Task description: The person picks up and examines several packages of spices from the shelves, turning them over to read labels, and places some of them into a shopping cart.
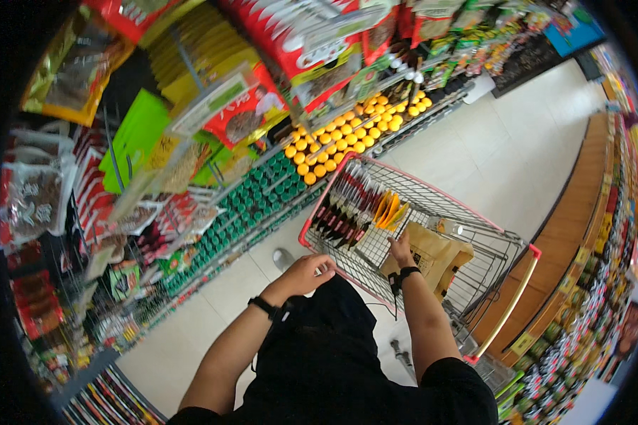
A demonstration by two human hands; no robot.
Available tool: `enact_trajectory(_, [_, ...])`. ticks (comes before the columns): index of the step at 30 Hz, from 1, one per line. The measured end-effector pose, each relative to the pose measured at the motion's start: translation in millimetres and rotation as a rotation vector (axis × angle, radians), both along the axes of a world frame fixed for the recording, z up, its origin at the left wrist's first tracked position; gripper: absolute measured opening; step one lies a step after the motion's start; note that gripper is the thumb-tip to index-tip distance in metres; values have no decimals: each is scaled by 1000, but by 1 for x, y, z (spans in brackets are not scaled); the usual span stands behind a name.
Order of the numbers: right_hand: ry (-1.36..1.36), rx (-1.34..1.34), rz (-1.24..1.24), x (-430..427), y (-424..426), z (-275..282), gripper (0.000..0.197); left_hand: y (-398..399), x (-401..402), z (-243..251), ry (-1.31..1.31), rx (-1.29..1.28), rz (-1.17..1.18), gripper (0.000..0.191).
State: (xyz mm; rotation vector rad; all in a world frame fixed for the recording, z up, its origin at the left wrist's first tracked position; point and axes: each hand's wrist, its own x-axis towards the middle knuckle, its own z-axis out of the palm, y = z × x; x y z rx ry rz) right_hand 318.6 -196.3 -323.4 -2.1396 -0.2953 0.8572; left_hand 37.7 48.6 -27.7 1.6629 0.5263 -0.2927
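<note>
My right hand [402,252] reaches down into a wire shopping cart [404,172] with red corner trim. It lies against the left side of a brown paper bag [436,257], just below several orange-yellow packets [387,210]. Whether its fingers grip the bag's edge cannot be made out. Outside the cart's near side, my left hand [311,272] hovers with loosely curled fingers, a gap by the thumb and nothing visible in it. Rows of dark packets [337,226] stand upright at the cart's left end. Beyond the bag lies a clear container [446,227]. Both wrists wear black bands.
Hanging snack packets [244,114] fill the shelving on the left. Below them are rows of green-capped [255,196] and yellow-capped containers [340,139]. A curved wooden counter [569,212] borders the right side. Pale floor tiles [484,138] run between. The cart's handle [505,308] points towards the counter.
</note>
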Motion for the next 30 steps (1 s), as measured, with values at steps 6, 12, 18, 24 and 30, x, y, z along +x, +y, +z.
enact_trajectory(6, [-68, -171, 374, 5, 82, 47, 93, -32, -34, -112, 371, 65, -168, 69])
enact_trajectory(12, [-73, -529, 577, 13, 81, 31, 60, -55, -30, -130, 337, 230, -126, 51])
enact_trajectory(18, [-141, -627, 557, 10, 60, 11, 51, -48, -22, -128, 302, 210, -43, 43])
enact_trajectory(24, [-199, -534, 537, -7, 19, 26, 47, -55, -20, -128, 388, 278, -23, 41])
enact_trajectory(30, [-127, -626, 660, -95, -44, 80, 40, -61, -36, -114, 406, 289, -26, 39])
